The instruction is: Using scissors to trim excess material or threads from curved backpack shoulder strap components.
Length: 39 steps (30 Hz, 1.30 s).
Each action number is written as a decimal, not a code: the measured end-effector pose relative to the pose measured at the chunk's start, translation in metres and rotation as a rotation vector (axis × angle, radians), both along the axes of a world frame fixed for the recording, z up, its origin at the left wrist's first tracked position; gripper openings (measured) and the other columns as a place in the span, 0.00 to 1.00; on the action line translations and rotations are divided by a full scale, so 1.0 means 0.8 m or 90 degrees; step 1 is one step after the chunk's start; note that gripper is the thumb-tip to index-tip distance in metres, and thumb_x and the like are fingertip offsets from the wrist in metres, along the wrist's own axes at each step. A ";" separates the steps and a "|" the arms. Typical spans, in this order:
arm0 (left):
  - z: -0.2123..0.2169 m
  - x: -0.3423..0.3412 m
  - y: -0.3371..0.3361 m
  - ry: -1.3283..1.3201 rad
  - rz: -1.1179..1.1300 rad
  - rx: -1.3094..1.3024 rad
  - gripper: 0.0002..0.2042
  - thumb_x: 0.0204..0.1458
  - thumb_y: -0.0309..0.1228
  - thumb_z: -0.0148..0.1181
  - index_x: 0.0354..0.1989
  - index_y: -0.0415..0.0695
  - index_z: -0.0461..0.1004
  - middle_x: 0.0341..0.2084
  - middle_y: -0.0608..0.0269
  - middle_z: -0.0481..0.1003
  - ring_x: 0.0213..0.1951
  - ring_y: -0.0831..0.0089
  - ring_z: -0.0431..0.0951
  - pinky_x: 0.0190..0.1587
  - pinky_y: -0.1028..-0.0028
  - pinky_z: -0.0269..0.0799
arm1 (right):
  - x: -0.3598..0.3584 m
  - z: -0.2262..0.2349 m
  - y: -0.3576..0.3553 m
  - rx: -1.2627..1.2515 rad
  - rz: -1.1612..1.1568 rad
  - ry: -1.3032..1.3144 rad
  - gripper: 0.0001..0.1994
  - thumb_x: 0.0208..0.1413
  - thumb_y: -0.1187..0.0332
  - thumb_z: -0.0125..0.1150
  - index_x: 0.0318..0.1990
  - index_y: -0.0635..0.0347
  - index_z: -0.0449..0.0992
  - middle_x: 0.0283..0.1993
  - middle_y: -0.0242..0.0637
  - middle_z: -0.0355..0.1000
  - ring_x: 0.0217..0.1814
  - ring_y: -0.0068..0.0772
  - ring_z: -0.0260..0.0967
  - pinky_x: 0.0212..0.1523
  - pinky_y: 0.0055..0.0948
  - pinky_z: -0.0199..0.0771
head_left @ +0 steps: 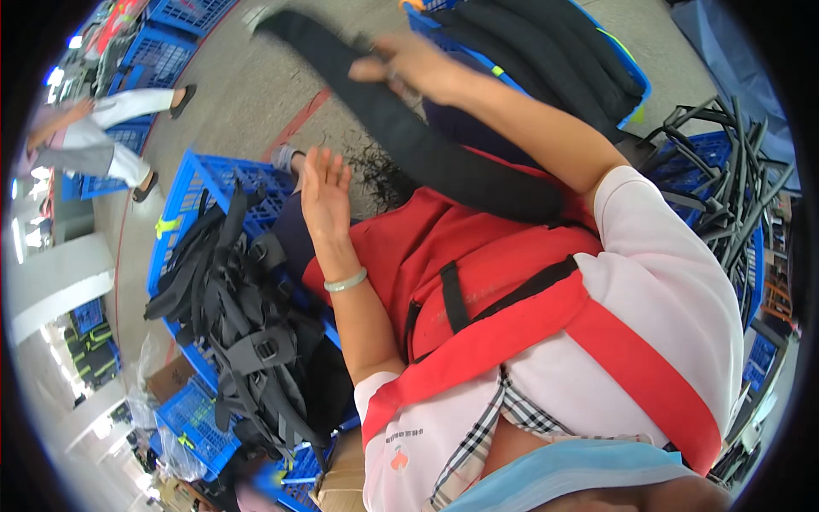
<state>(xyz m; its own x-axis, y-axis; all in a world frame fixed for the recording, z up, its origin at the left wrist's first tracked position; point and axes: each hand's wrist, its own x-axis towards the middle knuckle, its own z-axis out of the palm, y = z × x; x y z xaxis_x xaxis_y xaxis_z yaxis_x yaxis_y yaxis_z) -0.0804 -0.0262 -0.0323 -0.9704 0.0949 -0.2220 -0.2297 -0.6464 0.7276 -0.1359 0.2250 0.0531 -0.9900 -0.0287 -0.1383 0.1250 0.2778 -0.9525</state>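
Note:
A long, curved black padded strip (426,154) runs from my red apron up and away to the far left, its far end blurred by motion. My right hand (409,68) is closed at the strip's upper edge, fingertips lying over it. Something small and dark also shows among those fingers, too blurred to name. My left hand (326,188) is raised with its palm showing and fingers stretched, apart from the strip. Beneath it on the left, a blue crate (194,196) is heaped with black straps and buckled harness pieces (256,316). My red apron (444,256) covers my lap.
At the far right, a blue crate (641,90) holds several similar black padded pieces (529,51). Another on the right is piled with thin black strips (725,188). Black scraps (382,175) litter the floor ahead. A person in white trousers (128,111) stands at the far left near stacked crates.

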 end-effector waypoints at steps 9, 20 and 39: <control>-0.028 0.000 0.011 -0.044 -0.074 0.025 0.13 0.59 0.33 0.54 0.50 0.41 0.70 0.39 0.63 0.74 0.39 0.72 0.75 0.43 0.70 0.72 | 0.032 -0.152 0.336 -0.563 -0.671 0.257 0.11 0.60 0.65 0.56 0.40 0.66 0.72 0.33 0.42 0.73 0.33 0.36 0.75 0.27 0.29 0.73; -0.027 0.009 0.037 -0.086 -0.099 -0.092 0.14 0.57 0.30 0.57 0.50 0.39 0.71 0.38 0.62 0.75 0.36 0.72 0.76 0.40 0.73 0.74 | 0.113 -0.239 0.283 0.140 -0.457 0.141 0.13 0.49 0.64 0.66 0.32 0.64 0.72 0.28 0.42 0.73 0.29 0.40 0.71 0.33 0.32 0.73; -0.032 0.014 0.039 -0.062 -0.116 -0.339 0.11 0.57 0.26 0.56 0.47 0.38 0.74 0.35 0.64 0.77 0.31 0.79 0.76 0.34 0.80 0.71 | 0.068 -0.171 0.345 0.672 -0.281 -0.028 0.18 0.43 0.60 0.66 0.39 0.60 0.70 0.41 0.47 0.73 0.44 0.51 0.73 0.44 0.45 0.73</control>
